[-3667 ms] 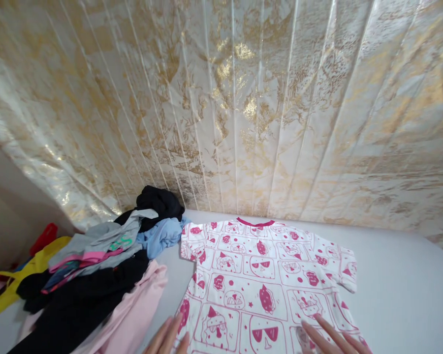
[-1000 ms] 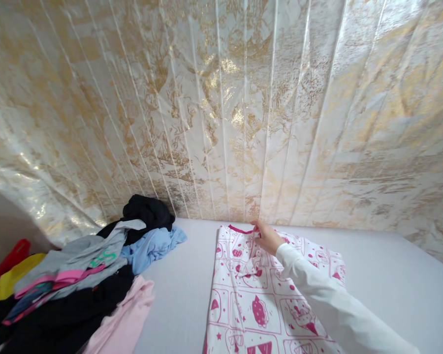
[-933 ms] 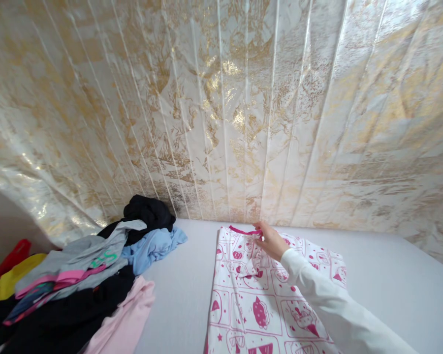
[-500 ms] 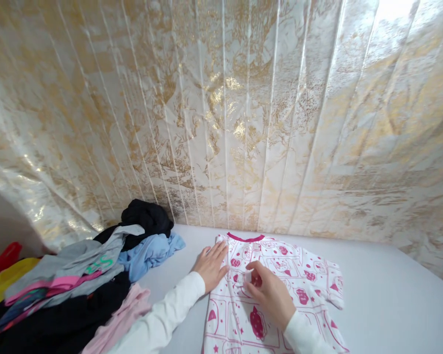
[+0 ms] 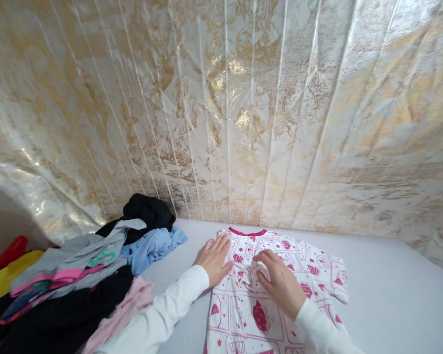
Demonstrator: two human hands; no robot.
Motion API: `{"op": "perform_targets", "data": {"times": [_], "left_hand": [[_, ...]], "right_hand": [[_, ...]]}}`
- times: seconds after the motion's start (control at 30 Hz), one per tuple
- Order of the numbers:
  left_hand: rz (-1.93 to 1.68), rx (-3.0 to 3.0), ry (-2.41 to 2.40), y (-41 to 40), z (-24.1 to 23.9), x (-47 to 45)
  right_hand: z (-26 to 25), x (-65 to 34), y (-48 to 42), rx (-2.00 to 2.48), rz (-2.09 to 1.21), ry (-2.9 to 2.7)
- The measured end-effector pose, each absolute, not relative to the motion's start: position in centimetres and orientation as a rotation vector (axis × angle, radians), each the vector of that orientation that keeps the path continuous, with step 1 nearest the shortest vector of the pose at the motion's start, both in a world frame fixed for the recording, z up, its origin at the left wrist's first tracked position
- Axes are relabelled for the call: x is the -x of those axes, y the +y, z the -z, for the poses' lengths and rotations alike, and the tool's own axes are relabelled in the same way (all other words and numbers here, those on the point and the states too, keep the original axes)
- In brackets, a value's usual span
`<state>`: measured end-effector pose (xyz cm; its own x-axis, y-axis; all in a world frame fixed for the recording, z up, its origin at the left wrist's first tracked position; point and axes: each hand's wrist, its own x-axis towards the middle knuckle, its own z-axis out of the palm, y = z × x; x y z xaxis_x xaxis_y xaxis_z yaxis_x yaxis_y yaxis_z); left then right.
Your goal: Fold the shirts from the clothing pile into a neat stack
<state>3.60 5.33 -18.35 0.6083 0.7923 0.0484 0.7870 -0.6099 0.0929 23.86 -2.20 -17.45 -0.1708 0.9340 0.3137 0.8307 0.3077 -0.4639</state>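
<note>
A white short-sleeved shirt (image 5: pixel 239 307) with a magenta print and magenta neckband lies spread out, its neck pointing away from me. One sleeve sticks out to the right; along the left side no sleeve shows. My left hand (image 5: pixel 214 260) rests flat on the shirt's upper left edge, fingers stretched out. Over the upper middle of the shirt, my right hand (image 5: pixel 280 282) is curved, with thumb and forefinger apart. The cloth is wrinkled beside those fingertips. Part of the shirt is hidden under both hands and the right sleeve of my top.
On the left is a heap of clothes: a black garment (image 5: pixel 147 211), a light blue one (image 5: pixel 153 248), a grey one (image 5: pixel 76 263), a pink one (image 5: pixel 121 314), with yellow and red cloth at the far left. A gold-patterned curtain (image 5: pixel 236 123) hangs behind the white surface (image 5: pixel 391 290).
My right hand has shifted slightly to the right over the shirt, and the cloth by its fingertips is more wrinkled. The left hand stays at the shirt's edge. The view has tilted slightly.
</note>
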Motion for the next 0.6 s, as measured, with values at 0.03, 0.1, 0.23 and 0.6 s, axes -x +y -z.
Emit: {"op": "perform_targets", "data": {"times": [0.03,0.1,0.23,0.6], "left_hand": [[-0.151,-2.762,1.349,5.1,18.4,-4.0],[-0.189,-2.754,1.368,4.7,18.7,-4.7],[-0.236,-2.76,1.43,4.6,20.1,-5.0],[-0.284,-2.828,1.393,2.0,19.5,-4.4]], "right_hand": [[17.3,-23.8,-1.7,1.533,-0.21,-2.045],[17.5,-23.3,-0.6,1.503,-0.155,-2.089],[19.8,-22.2,1.0,1.549,-0.081,-2.265],[21.5,-23.4,0.4,1.725,0.032,-2.41]]}}
